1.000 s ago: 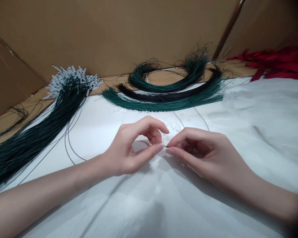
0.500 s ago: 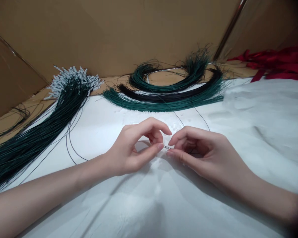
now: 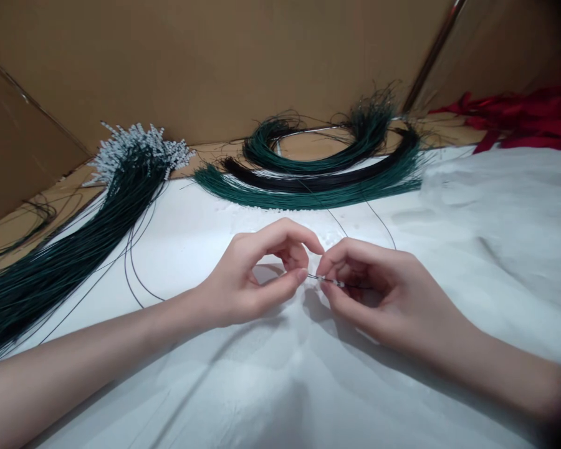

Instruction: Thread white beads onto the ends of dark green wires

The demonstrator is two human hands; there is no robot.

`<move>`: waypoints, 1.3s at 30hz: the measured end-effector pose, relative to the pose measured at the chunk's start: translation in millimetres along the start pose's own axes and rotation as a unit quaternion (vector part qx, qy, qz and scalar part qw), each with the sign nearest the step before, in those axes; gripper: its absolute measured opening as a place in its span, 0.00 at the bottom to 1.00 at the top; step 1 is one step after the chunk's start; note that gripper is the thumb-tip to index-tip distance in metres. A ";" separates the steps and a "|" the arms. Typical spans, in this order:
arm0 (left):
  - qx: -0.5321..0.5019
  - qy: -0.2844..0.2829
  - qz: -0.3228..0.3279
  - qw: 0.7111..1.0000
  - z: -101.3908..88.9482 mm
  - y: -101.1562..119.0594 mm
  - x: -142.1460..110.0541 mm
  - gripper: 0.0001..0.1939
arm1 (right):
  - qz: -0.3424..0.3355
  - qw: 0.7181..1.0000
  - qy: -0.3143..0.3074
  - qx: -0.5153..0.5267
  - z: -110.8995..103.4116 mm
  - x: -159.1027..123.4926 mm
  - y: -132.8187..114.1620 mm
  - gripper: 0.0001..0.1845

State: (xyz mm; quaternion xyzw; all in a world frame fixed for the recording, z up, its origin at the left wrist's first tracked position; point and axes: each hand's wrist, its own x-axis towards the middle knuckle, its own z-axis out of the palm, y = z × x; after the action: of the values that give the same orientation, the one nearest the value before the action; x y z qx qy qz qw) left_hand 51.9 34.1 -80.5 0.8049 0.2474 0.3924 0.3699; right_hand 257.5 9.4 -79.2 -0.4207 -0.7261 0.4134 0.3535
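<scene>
My left hand pinches a thin dark wire between thumb and fingertips, near the middle of the white-covered table. Close on its right, my right hand has thumb and index finger closed around the same wire. Small white beads sit on the wire at the right fingertips. Part of the wire is hidden behind the right fingers, and its tail seems to come out beyond them. Tiny white beads lie scattered on the sheet just behind both hands.
At left lies a thick bundle of dark green wires with white beaded tips. Curved bundles of green and black wire rest at the back. Red ribbon is piled at far right. A cardboard wall stands behind.
My right thumb has drawn back slightly, so the wire and several white beads show better at the right fingertips. The left hand has barely moved.
</scene>
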 end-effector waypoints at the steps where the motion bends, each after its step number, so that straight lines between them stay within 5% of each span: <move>1: -0.001 0.001 0.000 1.000 -0.1 0.2 0.1 0.14 | 0.000 1.000 -0.001 0.002 0.3 -0.5 0.1 0.05; 28: -0.006 0.004 -0.012 1.000 -3.6 -4.1 1.2 0.12 | -0.004 0.999 0.000 -0.034 -1.6 0.7 -3.0 0.04; 34: 0.215 0.057 0.006 0.975 -24.2 -22.6 13.1 0.06 | 0.002 0.999 0.000 -0.044 -2.2 0.4 -3.8 0.06; 39: 0.308 0.028 -0.009 0.951 -31.9 -31.1 17.6 0.04 | -0.004 0.999 0.000 -0.047 -1.3 0.9 -4.7 0.08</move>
State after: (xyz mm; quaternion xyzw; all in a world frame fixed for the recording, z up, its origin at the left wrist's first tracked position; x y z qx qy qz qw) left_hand 32.6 77.7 -83.9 0.8662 0.3738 0.3160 0.1009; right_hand 256.8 9.2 -74.3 -0.4336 -0.7463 0.3775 0.3353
